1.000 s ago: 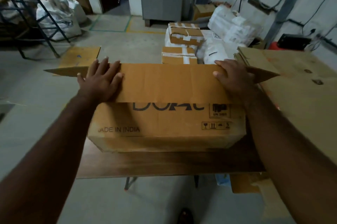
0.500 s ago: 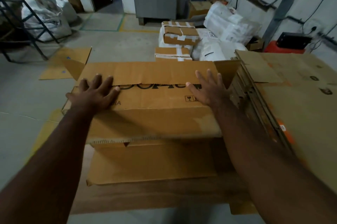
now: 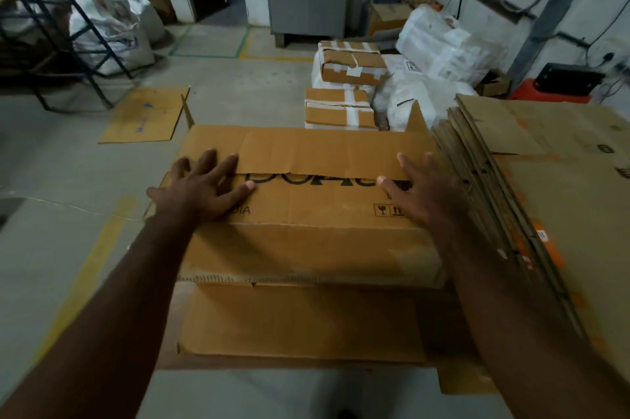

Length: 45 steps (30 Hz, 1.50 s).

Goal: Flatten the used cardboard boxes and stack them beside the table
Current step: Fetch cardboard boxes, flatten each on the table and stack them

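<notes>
- Left hand and right hand, fingers spread, press the box
- Push evenly so its far flap folds flat
- Then slide it onto the stack

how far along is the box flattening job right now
Done: a pile of flattened boxes already lies to the right. In hand: the left hand and right hand press spread fingers on the printed box, which is mostly collapsed on the table. Left: finish flattening it and move it onto the pile.
</notes>
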Tool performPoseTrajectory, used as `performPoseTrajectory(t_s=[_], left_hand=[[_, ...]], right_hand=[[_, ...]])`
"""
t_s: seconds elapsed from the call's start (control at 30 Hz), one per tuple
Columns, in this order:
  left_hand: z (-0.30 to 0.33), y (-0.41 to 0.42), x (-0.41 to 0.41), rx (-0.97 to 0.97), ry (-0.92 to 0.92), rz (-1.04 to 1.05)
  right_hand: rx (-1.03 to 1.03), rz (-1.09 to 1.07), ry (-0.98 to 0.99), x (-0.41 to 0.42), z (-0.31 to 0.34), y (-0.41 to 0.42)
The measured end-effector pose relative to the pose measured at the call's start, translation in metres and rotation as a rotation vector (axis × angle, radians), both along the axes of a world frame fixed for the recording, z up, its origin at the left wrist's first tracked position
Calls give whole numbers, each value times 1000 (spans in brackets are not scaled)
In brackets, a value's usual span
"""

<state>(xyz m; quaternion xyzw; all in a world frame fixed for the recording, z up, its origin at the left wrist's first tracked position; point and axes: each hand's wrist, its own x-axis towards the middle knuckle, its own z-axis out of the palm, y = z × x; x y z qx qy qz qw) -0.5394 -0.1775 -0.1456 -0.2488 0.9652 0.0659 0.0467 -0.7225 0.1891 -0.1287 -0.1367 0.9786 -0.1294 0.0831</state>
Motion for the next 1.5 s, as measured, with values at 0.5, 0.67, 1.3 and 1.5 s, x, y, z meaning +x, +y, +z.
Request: performPoseTrajectory(t_s=[0.5,0.67,1.3,1.5], left_hand=[[-9,116,98,-120,301,-342],[-55,138,115,-279,304,-408],[-26,132,141,-310,111,-566],[15,119,186,-307,526,-713]], right_hand=[[-24,415,392,171,-10,-17],[218,513,515,205,-67,-27],[139,392,385,235,-59,-2],[-65,422,716,249,-19,49]])
